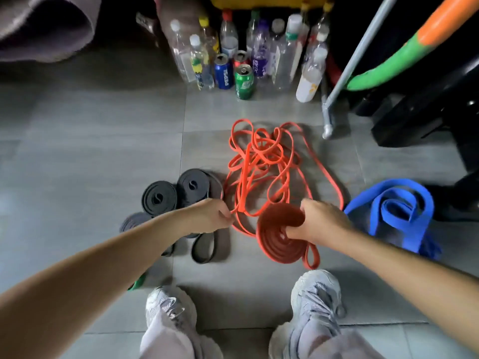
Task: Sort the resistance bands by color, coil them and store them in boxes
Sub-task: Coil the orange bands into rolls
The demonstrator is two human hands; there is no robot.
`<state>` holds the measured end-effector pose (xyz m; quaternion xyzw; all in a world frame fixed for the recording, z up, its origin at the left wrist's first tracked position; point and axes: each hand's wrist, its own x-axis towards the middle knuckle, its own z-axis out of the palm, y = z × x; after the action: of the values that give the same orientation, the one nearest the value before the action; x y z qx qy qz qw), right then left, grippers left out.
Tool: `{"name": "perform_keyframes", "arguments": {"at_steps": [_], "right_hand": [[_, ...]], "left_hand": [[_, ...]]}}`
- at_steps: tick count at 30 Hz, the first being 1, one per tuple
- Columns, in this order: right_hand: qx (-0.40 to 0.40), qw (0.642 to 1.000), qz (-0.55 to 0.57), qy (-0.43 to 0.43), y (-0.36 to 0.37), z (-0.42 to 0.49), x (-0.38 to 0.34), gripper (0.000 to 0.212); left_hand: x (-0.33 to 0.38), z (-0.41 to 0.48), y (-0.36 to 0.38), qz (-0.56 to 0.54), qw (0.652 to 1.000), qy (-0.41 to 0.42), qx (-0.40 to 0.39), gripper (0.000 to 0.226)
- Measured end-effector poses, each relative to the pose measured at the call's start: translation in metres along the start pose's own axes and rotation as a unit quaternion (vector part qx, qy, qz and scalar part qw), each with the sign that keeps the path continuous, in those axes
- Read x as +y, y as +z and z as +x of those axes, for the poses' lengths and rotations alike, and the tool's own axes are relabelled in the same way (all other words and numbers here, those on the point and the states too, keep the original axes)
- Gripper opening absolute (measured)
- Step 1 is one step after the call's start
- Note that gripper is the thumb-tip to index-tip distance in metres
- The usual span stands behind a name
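A tangle of loose orange bands (261, 161) lies on the grey tile floor in the middle. My right hand (321, 221) grips a partly wound orange coil (274, 239), its loose end trailing to the lower right. My left hand (210, 213) pinches a strand of orange band at the tangle's near left edge. Left of it lie rolled black bands (159, 198), with one uncoiled black band (207, 247) below my left hand. Blue bands (396, 211) sit in a loose heap at the right. A green band (137, 282) peeks out under my left forearm.
Empty bottles and drink cans (243, 58) crowd the floor at the back. A grey metal pole (347, 71), a green and orange hoop (414, 47) and black equipment (425, 112) stand at the right. My two shoes (316, 304) rest at the near edge.
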<state>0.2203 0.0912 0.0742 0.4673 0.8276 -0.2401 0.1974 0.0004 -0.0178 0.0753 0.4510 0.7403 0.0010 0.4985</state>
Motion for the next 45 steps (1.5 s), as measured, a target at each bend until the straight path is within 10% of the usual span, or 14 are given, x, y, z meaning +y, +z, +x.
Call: {"name": "perform_keyframes", "arguments": {"at_steps": [10, 17, 24, 27, 32, 37, 45], "right_hand": [[-0.157, 0.986, 0.049, -0.013, 0.172, 0.043, -0.033, 0.055], [-0.124, 0.991, -0.024, -0.045, 0.169, 0.056, -0.036, 0.065], [-0.092, 0.995, 0.008, -0.027, 0.164, 0.083, -0.053, 0.059], [-0.064, 0.998, 0.01, -0.021, 0.16, 0.105, -0.069, 0.063], [-0.03, 0.998, 0.022, 0.05, 0.137, 0.142, -0.072, 0.068], [-0.025, 0.999, 0.004, 0.043, 0.139, 0.14, -0.081, 0.066], [-0.047, 0.998, -0.019, 0.042, 0.153, 0.131, -0.098, 0.064]], "left_hand": [[-0.075, 0.065, 0.14, -0.155, 0.973, -0.16, -0.063, 0.012], [-0.072, 0.123, 0.111, -0.258, 0.964, -0.04, 0.056, 0.057], [-0.017, 0.159, 0.062, -0.208, 0.969, 0.112, 0.073, 0.058], [-0.036, 0.156, 0.057, -0.176, 0.981, 0.069, 0.045, 0.047], [-0.115, 0.11, 0.09, 0.012, 0.959, -0.032, 0.281, 0.042], [-0.139, 0.078, 0.129, 0.125, 0.969, -0.133, 0.166, 0.106], [-0.166, 0.065, 0.119, 0.123, 0.958, -0.104, 0.239, 0.087]]}}
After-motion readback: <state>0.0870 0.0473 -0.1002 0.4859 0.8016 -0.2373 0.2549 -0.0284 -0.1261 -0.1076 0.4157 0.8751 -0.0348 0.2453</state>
